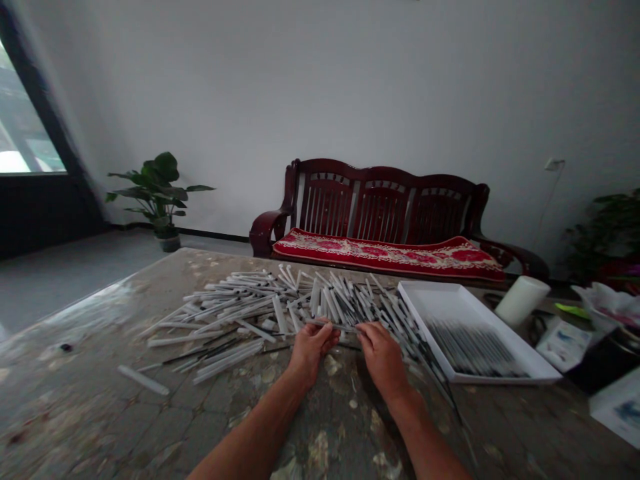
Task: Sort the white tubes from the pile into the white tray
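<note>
My left hand [313, 345] and my right hand [381, 353] are side by side over the table, both with closed fingers. A slim, pen-like stick [340, 327] runs level between them, pinched at its left end by the left fingers and at its right end by the right ones. Just beyond the hands spreads a loose heap of whitish tubes [235, 307] mixed with thin dark rods [210, 350]. To the right, a white box tray [433, 297] holds a row of slim grey sticks [473, 347] laid alongside each other.
One whitish tube [143, 380] lies apart at the left on the patterned table cover [90, 400]. Right of the tray are a white roll [523, 300] and a small white box [564, 341]. A wooden bench [380, 207] stands behind the table, with a potted plant [160, 187] farther left.
</note>
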Demonstrator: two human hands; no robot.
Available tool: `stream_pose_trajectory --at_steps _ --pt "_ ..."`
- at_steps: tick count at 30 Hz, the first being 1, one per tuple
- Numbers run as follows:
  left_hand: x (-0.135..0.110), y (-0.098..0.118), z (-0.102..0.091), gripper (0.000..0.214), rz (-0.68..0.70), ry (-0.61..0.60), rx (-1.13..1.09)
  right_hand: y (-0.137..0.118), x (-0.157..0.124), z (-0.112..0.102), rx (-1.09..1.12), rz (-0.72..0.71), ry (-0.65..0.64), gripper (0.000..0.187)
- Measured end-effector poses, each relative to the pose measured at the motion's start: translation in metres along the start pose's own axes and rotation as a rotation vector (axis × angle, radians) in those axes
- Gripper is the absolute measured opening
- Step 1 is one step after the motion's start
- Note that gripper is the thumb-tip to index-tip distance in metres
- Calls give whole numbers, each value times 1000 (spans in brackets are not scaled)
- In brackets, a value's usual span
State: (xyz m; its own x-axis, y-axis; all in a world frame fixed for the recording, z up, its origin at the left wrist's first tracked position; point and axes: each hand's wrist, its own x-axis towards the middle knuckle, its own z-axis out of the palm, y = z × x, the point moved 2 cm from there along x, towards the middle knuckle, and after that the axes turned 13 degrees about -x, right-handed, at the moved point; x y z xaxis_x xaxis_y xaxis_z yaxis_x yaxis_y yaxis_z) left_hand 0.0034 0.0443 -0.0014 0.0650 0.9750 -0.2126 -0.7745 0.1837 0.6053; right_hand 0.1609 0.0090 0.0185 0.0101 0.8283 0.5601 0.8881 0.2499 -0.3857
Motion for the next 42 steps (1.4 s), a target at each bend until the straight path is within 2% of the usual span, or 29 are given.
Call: stream_pose_trajectory --at_steps 10,16,19,24,27,31,32,34,37,39,42 --pt "-2 -1 1 27 -20 19 47 -5 -2 4 82 -16 -26 23" --pt "-5 0 3 37 34 -35 86 -5 0 -1 183 70 -55 20" --pt "-6 0 5 37 50 -64 124 -1 1 -1 258 159 -101 18" --pt "-10 1 9 35 70 -129 198 8 -1 4 433 333 -261 16" --pt "-11 1 10 35 81 -125 213 9 -3 6 568 440 -316 14" --pt "-13 1 11 35 105 -68 141 2 -4 3 918 598 -235 29" --pt "-14 1 12 33 120 -76 127 -1 -5 2 1021 634 -218 34" --pt "-20 1 14 27 157 -135 150 -8 -7 3 1184 697 -271 39" --pt "-29 1 18 20 213 -206 272 -17 -9 8 1335 831 -371 32" --pt "-33 1 17 19 261 -196 352 -18 -7 10 1391 936 -328 23" --pt "-33 1 14 23 317 -194 482 -12 2 6 1364 1009 -254 15"
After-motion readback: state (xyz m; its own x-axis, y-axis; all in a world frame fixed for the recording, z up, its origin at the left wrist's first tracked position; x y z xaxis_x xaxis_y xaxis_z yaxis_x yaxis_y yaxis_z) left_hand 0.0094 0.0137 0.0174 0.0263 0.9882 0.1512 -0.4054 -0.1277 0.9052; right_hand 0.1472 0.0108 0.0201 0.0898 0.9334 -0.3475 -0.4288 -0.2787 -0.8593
